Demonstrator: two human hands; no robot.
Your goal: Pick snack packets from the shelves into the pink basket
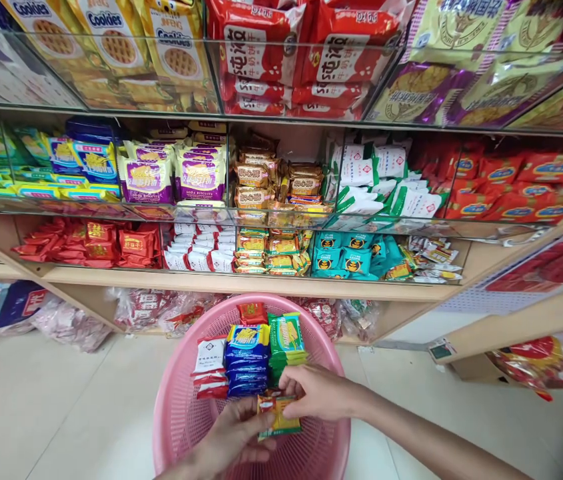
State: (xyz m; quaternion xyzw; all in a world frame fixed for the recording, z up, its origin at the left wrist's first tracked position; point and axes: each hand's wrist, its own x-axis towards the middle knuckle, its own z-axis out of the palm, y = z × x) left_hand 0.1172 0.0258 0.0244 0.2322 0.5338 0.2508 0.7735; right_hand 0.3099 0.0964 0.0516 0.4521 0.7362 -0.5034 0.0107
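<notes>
Over a pink plastic basket, my left hand pinches a small orange-and-yellow snack packet from its left side. My right hand has its thumb and fingers closed on the same packet's right and upper edge. Inside the basket, beyond my hands, stand a stack of blue-and-yellow biscuit packets, a stack of green biscuit packets and some white-and-red packets. One red packet lies at the basket's far side.
Shelves with clear dividers rise behind the basket, holding purple soda biscuits, teal packets, red packets and yellow cookie packs. Bagged goods lie on the tiled floor at left. A wooden shelf side slants along the right.
</notes>
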